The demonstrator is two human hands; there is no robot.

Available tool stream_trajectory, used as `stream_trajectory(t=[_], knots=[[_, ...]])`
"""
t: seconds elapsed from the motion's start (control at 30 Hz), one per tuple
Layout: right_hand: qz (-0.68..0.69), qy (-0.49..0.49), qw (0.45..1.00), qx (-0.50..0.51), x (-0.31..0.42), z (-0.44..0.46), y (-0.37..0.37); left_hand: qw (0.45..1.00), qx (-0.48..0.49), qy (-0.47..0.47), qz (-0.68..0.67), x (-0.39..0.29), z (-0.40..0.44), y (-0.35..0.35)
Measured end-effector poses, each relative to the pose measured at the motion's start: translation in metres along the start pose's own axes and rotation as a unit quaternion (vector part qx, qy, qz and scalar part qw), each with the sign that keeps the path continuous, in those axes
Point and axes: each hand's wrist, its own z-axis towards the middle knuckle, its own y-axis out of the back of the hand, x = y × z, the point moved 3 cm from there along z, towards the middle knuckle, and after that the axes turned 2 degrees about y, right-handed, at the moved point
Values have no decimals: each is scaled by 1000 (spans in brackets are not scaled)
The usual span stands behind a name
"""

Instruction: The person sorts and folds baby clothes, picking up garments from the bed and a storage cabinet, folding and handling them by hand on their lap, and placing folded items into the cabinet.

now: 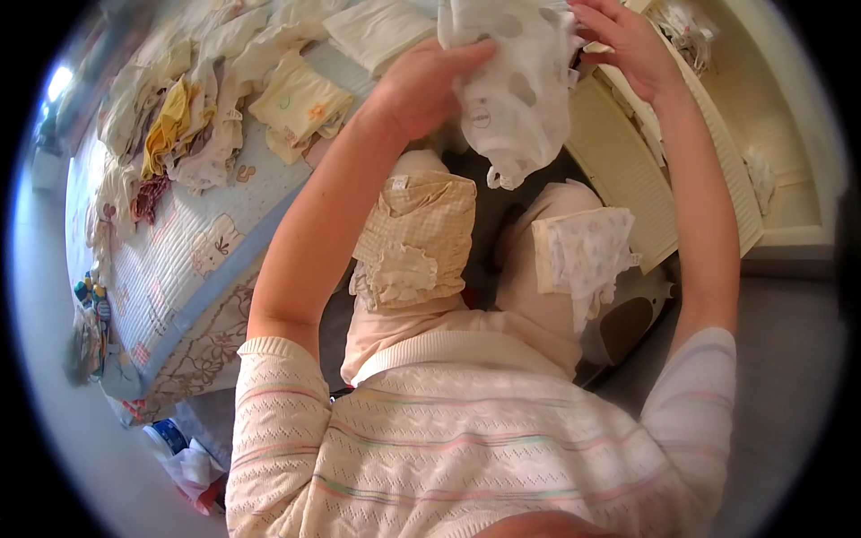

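Observation:
A thin white baby garment with grey spots [516, 85] hangs in front of me at the top of the head view, its lower end narrow and frilled. My left hand [435, 85] grips its left side, thumb lying over the cloth. At the right edge of the garment is my right hand [628, 49], fingers curved and apart; whether they touch the cloth I cannot tell. On my left thigh rests a folded beige checked garment [426, 224] with a ruffle. Folded pale printed baby clothes [587, 251] lie on my right thigh.
To the left, a bed with a quilted cover [188, 255] carries a heap of baby clothes, including a yellow piece [168, 130], plus a folded embroidered garment [303, 103] and a folded white cloth [381, 34]. A cream open container [794, 193] stands at right, with a cream panel [619, 152] nearby.

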Motion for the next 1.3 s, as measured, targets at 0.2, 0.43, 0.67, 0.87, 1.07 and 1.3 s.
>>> stream_trajectory(t=[0.2,0.43,0.67,0.87,1.07,1.3], knots=[[52,-62,996,38,-34,-45,-21,999,-38,-20,27,0,-3,-5],[143,-35,988,39,-37,-42,-37,999,-41,-17,7,4,-7,-13],[301,-23,952,42,-30,-42,-29,996,-42,8,73,9,-9,-7],[392,-9,918,62,-17,-32,-24,996,78,-38,37,12,-9,-4],[407,40,911,56,0,-24,-35,992,75,-66,82,11,-8,-6],[365,89,926,25,12,-23,-48,996,-56,-18,66,14,1,8]])
